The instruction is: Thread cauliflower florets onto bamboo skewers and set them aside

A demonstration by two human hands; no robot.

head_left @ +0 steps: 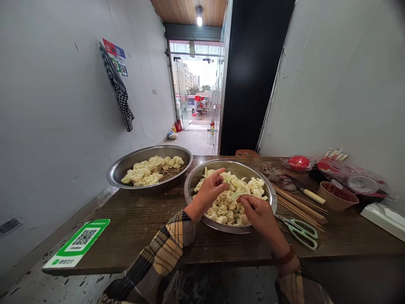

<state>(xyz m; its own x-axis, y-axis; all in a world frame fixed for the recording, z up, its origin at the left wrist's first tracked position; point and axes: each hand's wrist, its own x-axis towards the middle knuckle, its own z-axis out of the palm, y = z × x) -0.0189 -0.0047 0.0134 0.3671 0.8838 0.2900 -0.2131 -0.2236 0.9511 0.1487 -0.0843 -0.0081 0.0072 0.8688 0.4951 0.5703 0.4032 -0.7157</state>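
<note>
A steel bowl (187, 198) full of pale cauliflower florets (226, 207) stands before me on the wooden table. Over its right side, my right hand (257, 213) pinches a cauliflower floret (239, 192) by its green stem. My left hand (207, 192) hovers above the bowl's left part, index finger stretched and thumb apart; no object clearly shows in its grip. Left of this bowl, a second steel bowl (115, 171) contains cauliflower pieces (147, 169) with thin wooden skewers (172, 171) sticking out.
Green-handled scissors (302, 232) and a bundle of bamboo skewers (299, 207) lie right of the bowl. Beyond are a wooden-handled knife (313, 196), a paper tub of red contents (338, 195) and plastic-wrapped items (299, 162). A green QR-code card (80, 242) lies at left.
</note>
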